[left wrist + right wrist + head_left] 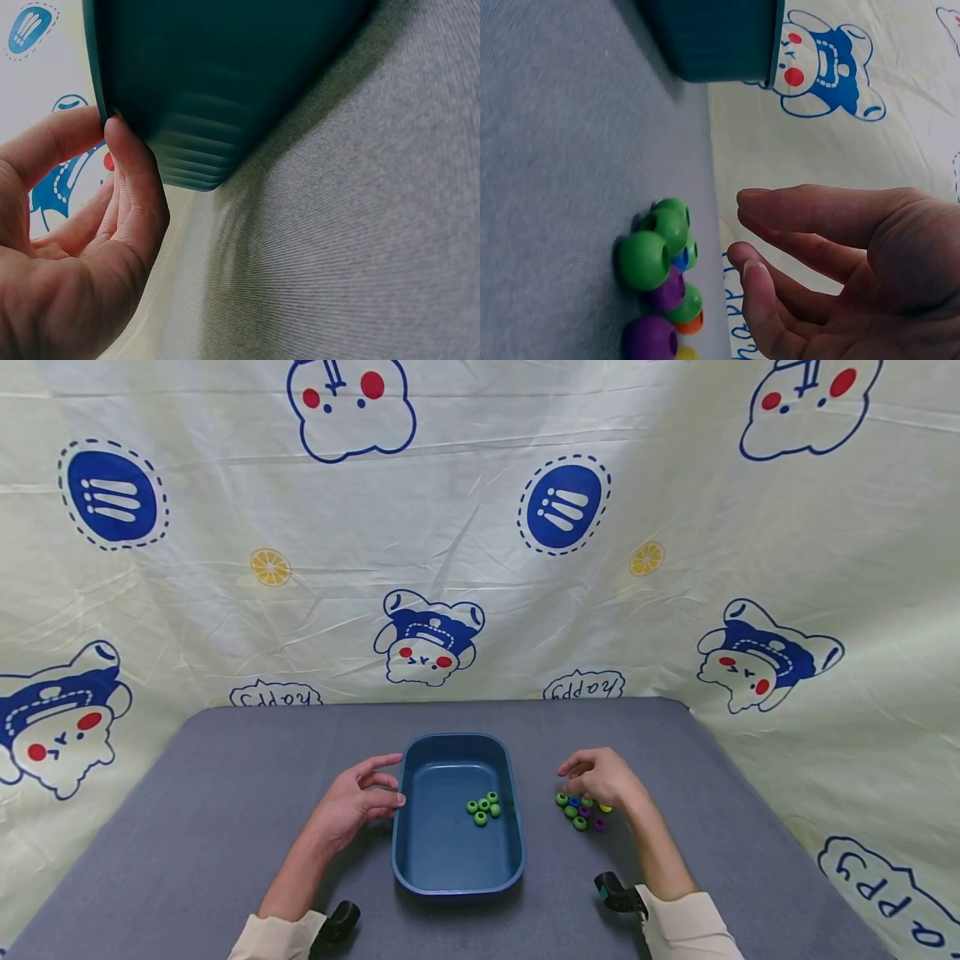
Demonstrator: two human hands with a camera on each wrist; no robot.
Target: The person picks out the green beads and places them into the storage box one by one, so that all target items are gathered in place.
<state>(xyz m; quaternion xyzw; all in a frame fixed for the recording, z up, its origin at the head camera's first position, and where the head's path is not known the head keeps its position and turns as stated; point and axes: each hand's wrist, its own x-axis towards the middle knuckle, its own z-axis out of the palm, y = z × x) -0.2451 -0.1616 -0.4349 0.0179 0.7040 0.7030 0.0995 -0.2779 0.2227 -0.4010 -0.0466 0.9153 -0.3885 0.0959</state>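
A blue rectangular tray (435, 858) stands at the middle of the table with several green beads (480, 818) lying inside, toward its right wall. My left hand (351, 806) pinches the tray's left rim; in the left wrist view its thumb (135, 154) and index finger meet at that edge. To the right of the tray lies a cluster of loose beads, among them a green bead (642, 260), a purple bead (651, 339), and some blue, orange and yellow ones. Over this cluster hovers my right hand (602, 777), fingers loosely bent and apart from the thumb, with nothing between them.
Grey cloth covers the table (247, 793). Behind it hangs a pale curtain (465, 552) printed with cartoon figures. A black wrist device (619, 893) sits by the right sleeve, and another (339, 924) by the left.
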